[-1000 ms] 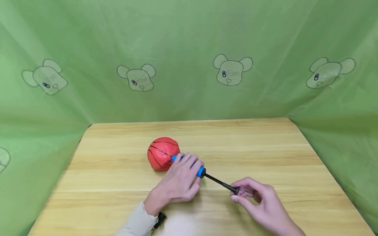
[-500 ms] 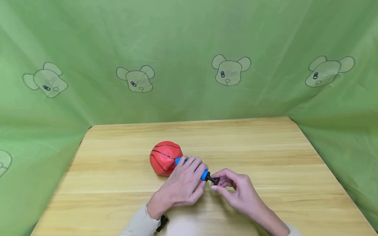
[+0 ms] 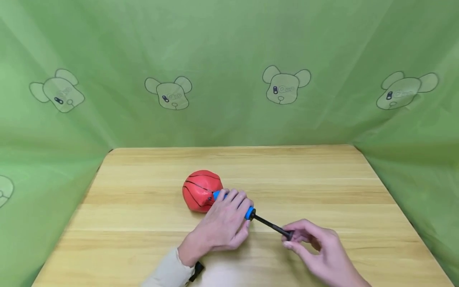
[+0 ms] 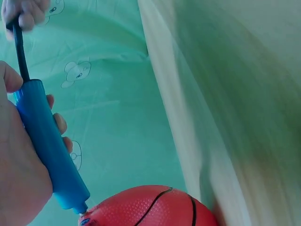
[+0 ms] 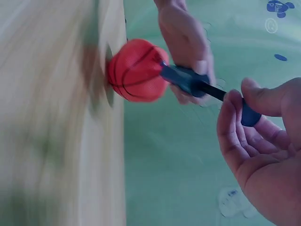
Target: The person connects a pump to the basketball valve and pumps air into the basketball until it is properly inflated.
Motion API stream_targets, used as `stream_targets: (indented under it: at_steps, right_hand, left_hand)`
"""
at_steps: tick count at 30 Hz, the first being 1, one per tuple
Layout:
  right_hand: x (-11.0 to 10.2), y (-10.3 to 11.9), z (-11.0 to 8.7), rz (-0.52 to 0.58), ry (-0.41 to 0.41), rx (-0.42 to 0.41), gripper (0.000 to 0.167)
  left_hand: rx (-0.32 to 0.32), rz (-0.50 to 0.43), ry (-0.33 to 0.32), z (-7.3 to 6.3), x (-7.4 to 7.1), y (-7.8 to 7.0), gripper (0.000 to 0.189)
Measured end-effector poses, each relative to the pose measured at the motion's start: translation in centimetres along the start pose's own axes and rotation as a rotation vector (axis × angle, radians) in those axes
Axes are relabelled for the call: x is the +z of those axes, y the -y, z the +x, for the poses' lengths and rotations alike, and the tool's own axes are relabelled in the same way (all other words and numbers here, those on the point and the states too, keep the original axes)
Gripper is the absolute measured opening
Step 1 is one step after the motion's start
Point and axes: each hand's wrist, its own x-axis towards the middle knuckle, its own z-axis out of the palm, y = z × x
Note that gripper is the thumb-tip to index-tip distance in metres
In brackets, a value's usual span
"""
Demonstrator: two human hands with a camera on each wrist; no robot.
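Note:
My left hand [image 3: 226, 223] grips the blue barrel of a hand pump [image 4: 51, 146], its fingers wrapped over the top. At the far end, the pump's tip meets a red ball [image 3: 201, 190] with black lines, which looks dented and partly soft. In the left wrist view a thin needle joins the pump and the ball. My right hand [image 3: 319, 247] pinches the black knob [image 3: 288, 235] of the pump between thumb and fingers. The black rod [image 3: 269, 224] is pulled well out of the barrel.
Ball and hands are over a light wooden table [image 3: 143, 215]. Green cloth [image 3: 222, 115] printed with bear heads hangs behind the table and along both sides. A black object [image 3: 196, 272] shows at the left sleeve [image 3: 170, 271].
Half a second ago my right hand had pushed the rod nearly all the way in. Now it has drawn the knob back out, down and right. The left hand and ball barely shift.

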Motion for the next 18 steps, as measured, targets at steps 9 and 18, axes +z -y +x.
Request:
stream_targets:
  at_steps: [9,18]
  right_hand:
    - [4.0,-2.2,3.7,-0.047,-0.002,-0.136,0.038]
    - [0.5,-0.2,0.7,-0.011,-0.014,-0.032,0.041]
  left_hand:
    - [0.003,0.01,-0.011,-0.1,0.3,-0.1,0.034]
    - [-0.019,0.003,-0.035,-0.3,0.0,1.2,0.033]
